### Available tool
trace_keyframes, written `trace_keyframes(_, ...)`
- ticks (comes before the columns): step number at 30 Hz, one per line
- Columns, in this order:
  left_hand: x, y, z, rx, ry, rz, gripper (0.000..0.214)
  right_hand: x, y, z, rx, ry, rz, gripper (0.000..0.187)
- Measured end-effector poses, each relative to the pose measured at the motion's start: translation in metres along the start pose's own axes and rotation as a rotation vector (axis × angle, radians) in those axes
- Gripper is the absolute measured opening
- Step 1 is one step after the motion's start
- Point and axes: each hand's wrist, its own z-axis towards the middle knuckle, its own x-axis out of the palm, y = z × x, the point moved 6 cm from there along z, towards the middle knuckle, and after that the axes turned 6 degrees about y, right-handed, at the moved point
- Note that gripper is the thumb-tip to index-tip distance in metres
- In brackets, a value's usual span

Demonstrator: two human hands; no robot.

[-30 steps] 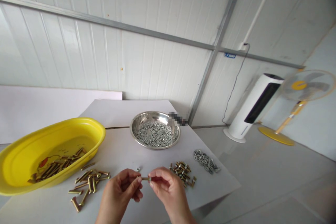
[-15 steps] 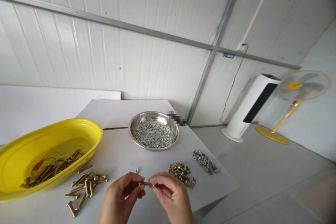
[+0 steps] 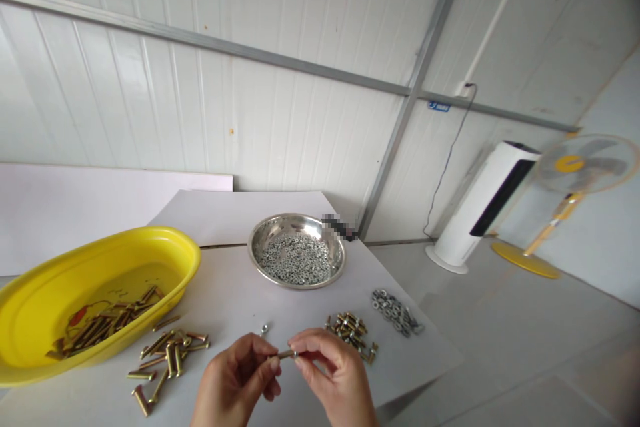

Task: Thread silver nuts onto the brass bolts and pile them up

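Near the table's front edge, my left hand (image 3: 243,373) pinches one end of a brass-coloured bolt (image 3: 285,354) between thumb and fingers. At the bolt's other end, my right hand (image 3: 333,370) has its fingertips closed on a small silver nut (image 3: 295,353), which sits at the bolt's tip. A loose nut (image 3: 265,329) lies on the table just beyond my hands. Left of my hands is a scattered pile of bolts (image 3: 173,353). Just past my right hand lies a heap of bolts with nuts on them (image 3: 353,330).
A yellow tub (image 3: 187,257) holding more bolts stands at the left. Behind my hands is a steel bowl (image 3: 255,260) of nuts. Grey washers or nuts (image 3: 393,310) lie by the table's right edge. A white tower unit (image 3: 475,207) and a yellow fan (image 3: 560,213) stand on the floor.
The view has shifted slightly, so everything sits a little further right. My hands keep their grip on the bolt and nut, with small finger movements.
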Motion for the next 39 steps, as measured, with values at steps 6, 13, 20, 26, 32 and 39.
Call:
trace_keyframes(6,-0.002,-0.002,0.0,0.023,-0.036,-0.01,0.026,0.002,-0.006,-0.002,0.068,0.006,-0.01,0.014)
trace_keyframes(13,-0.001,-0.024,-0.008,0.224,-0.07,0.322,0.01,0.009,-0.022,-0.005,0.228,-0.005,0.236,0.023)
trace_keyframes(20,0.003,-0.036,-0.01,0.346,-0.086,0.408,0.009,0.016,-0.027,-0.007,0.328,0.053,0.418,0.041)
trace_keyframes(26,0.006,-0.025,-0.009,0.251,-0.082,0.299,0.011,0.02,-0.026,-0.009,0.371,0.056,0.516,0.04)
trace_keyframes(32,0.005,-0.009,-0.002,0.101,-0.067,0.053,0.023,0.02,-0.025,-0.006,0.369,0.135,0.447,0.048)
trace_keyframes(39,0.015,0.004,-0.002,0.029,0.016,-0.093,0.026,0.016,-0.027,-0.01,0.391,0.135,0.12,0.064)
